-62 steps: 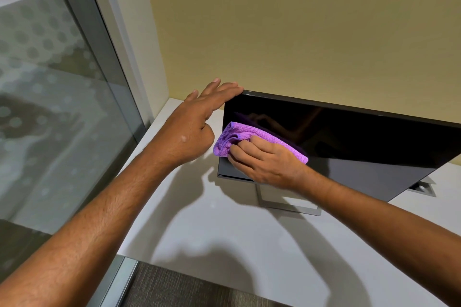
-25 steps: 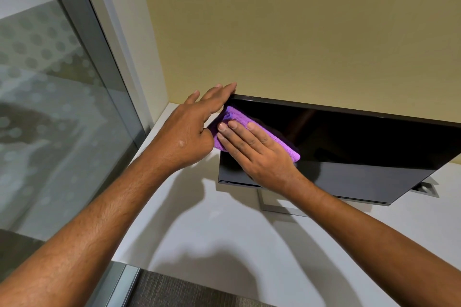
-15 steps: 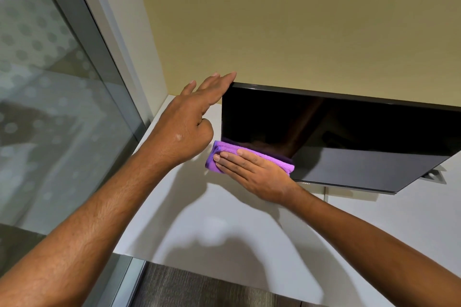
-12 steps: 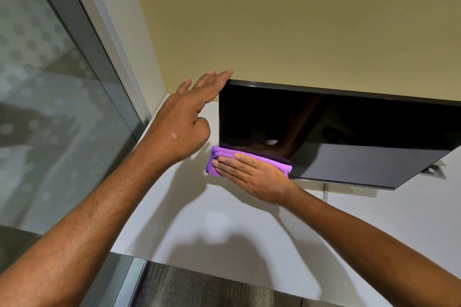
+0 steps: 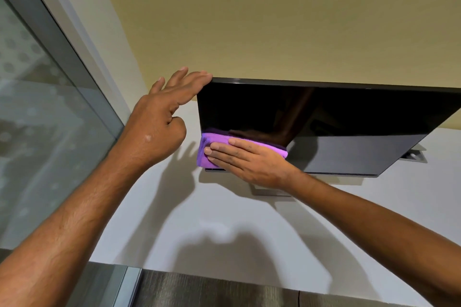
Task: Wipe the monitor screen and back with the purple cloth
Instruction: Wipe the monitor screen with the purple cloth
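With straight fingers the left hand steadies the top corner of the monitor, so the flat right hand below it can press the purple cloth on the screen.

The monitor screen is glossy black and mirror-smooth; the purple cloth is soft, fine-napped fabric; the desk top is smooth matt white; the far wall is matt paint; at left, a dot-frosted glass panel in a grey metal frame; nearest, dark wood grain.
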`<state>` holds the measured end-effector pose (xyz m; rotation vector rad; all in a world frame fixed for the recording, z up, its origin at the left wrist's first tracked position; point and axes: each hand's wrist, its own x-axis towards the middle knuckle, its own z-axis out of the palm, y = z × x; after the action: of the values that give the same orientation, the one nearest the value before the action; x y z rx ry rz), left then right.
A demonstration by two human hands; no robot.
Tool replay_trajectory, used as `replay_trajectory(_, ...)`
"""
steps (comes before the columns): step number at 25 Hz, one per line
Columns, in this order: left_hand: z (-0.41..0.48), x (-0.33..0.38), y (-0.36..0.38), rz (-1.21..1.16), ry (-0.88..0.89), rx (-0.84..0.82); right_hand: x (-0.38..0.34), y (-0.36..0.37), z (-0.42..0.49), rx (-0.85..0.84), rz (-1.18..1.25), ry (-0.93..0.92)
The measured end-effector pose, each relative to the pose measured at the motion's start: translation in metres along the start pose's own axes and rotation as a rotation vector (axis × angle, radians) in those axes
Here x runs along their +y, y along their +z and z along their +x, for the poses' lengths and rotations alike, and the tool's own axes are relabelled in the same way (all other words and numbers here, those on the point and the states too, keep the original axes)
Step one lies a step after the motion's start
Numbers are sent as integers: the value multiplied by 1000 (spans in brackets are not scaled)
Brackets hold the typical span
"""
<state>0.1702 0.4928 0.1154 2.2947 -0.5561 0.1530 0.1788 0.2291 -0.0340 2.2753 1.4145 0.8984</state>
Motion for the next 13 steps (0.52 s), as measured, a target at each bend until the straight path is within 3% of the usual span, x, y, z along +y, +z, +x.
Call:
replay_trajectory(9,0,-2,1,-39,7,15,80,-76,-9,230,-222,293)
replay_trajectory(13,-1,-1,3,-39,18,17,70,-68,-13,213,-172,269)
